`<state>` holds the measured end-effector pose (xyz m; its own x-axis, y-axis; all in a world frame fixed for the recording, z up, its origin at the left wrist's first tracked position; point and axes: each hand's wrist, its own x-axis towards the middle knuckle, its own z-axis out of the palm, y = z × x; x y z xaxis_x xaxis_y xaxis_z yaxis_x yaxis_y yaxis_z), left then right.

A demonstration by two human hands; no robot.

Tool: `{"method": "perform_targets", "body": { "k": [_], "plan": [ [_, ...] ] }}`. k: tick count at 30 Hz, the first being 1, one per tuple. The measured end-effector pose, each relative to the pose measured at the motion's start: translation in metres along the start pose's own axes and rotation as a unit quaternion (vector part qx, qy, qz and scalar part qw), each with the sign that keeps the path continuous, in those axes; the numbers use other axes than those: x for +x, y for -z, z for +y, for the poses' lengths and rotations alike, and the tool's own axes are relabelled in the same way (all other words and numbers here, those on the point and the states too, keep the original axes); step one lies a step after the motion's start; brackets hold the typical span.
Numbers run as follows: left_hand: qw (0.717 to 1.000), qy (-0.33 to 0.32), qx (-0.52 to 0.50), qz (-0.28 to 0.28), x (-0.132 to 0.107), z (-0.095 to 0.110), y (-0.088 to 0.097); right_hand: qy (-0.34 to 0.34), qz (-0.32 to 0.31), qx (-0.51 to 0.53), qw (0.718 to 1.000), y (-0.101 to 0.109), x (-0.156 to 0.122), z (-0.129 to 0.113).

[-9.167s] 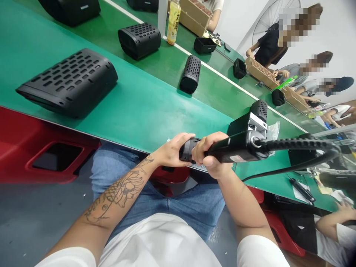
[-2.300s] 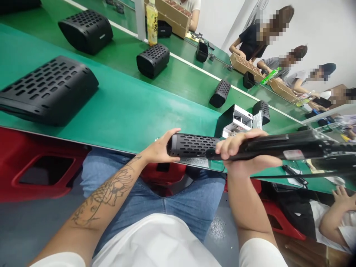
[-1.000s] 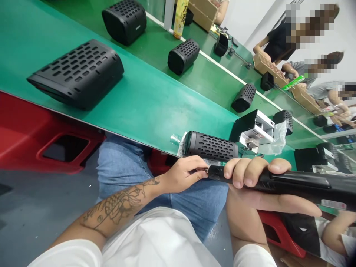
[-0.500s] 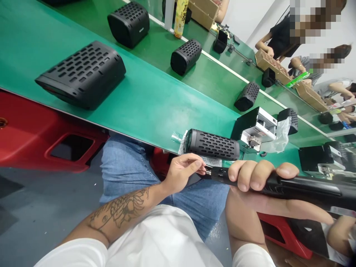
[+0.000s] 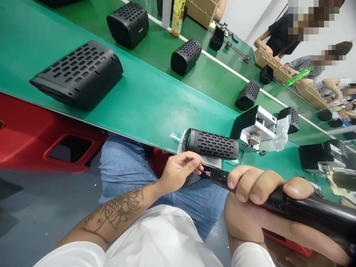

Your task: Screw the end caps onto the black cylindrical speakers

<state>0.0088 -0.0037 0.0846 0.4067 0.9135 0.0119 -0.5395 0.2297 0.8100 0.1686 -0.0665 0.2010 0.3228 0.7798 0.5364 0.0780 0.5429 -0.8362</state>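
In my right hand (image 5: 257, 185) is a black electric screwdriver (image 5: 322, 213), its fingers wrapped round the body and its bit pointing left. My left hand (image 5: 179, 170) is closed in a pinch at the bit's tip; whatever is between the fingertips is too small to make out. Just beyond the hands a black speaker housing (image 5: 214, 144) with slotted holes lies on its side on bubble wrap (image 5: 182, 144) at the bench edge. Right of that housing stands a black and silver box-shaped machine (image 5: 254, 129), with clear plastic (image 5: 279, 135) against it.
More slotted housings lie along the green bench (image 5: 155, 100), a large one (image 5: 80, 74) at left and another (image 5: 129, 24) behind it. A yellow bottle (image 5: 178, 16) stands by a post. Red stools (image 5: 36, 137) flank my legs. Co-workers handle cardboard boxes (image 5: 274, 65) across the bench.
The screwdriver's rear end has swung down and nearer to me, with my right hand still round it. My left hand has shifted slightly left, still pinched at the tip.
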Motion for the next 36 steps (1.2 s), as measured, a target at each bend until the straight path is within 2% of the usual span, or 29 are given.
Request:
{"method": "perform_targets", "body": {
  "k": [3, 5, 8, 12, 18, 20, 22, 24, 26, 28, 29, 31, 33, 36],
  "plan": [
    [0.998, 0.035, -0.020, -0.050, -0.001, 0.001, 0.004, 0.046, -0.005, 0.026, 0.999, 0.005, -0.004, -0.002],
    [0.995, 0.046, -0.039, -0.074, -0.002, 0.001, 0.005, 0.052, -0.034, 0.033, 0.997, 0.011, -0.005, -0.001],
    [0.995, 0.050, -0.040, -0.083, -0.002, 0.000, 0.006, 0.034, -0.080, -0.009, 0.996, 0.018, -0.007, 0.000],
    [0.993, 0.050, -0.041, -0.097, -0.002, 0.000, 0.010, 0.046, -0.068, -0.062, 0.995, 0.022, -0.012, -0.001],
    [0.990, 0.056, -0.045, -0.118, -0.006, -0.003, 0.011, 0.015, -0.087, -0.083, 0.993, 0.018, -0.017, -0.001],
    [0.991, 0.047, -0.025, -0.122, -0.008, -0.005, 0.011, 0.005, -0.096, -0.077, 0.992, 0.017, -0.017, -0.005],
    [0.992, -0.002, 0.052, -0.115, -0.009, -0.007, 0.016, 0.011, -0.091, -0.067, 0.994, 0.014, -0.016, -0.009],
    [0.972, -0.104, 0.195, -0.081, -0.003, -0.008, 0.028, 0.019, -0.070, -0.057, 0.996, 0.008, -0.010, -0.010],
    [0.913, -0.212, 0.345, -0.043, 0.010, -0.007, 0.046, 0.011, -0.045, -0.044, 0.998, 0.000, -0.001, -0.003],
    [0.857, -0.260, 0.443, -0.049, 0.029, -0.004, 0.065, -0.003, -0.034, -0.022, 0.999, -0.009, 0.013, 0.013],
    [0.841, -0.259, 0.469, -0.071, 0.040, -0.003, 0.074, 0.006, -0.035, -0.003, 0.999, -0.013, 0.021, 0.024],
    [0.830, -0.235, 0.490, -0.127, 0.060, -0.001, 0.087, 0.055, -0.054, 0.043, 0.996, -0.020, 0.037, 0.048],
    [0.832, -0.202, 0.487, -0.173, 0.076, -0.002, 0.095, 0.106, -0.080, 0.075, 0.988, -0.026, 0.049, 0.069],
    [0.840, -0.182, 0.467, -0.209, 0.090, -0.007, 0.098, 0.105, -0.097, 0.089, 0.986, -0.032, 0.058, 0.085]
  ]
}}
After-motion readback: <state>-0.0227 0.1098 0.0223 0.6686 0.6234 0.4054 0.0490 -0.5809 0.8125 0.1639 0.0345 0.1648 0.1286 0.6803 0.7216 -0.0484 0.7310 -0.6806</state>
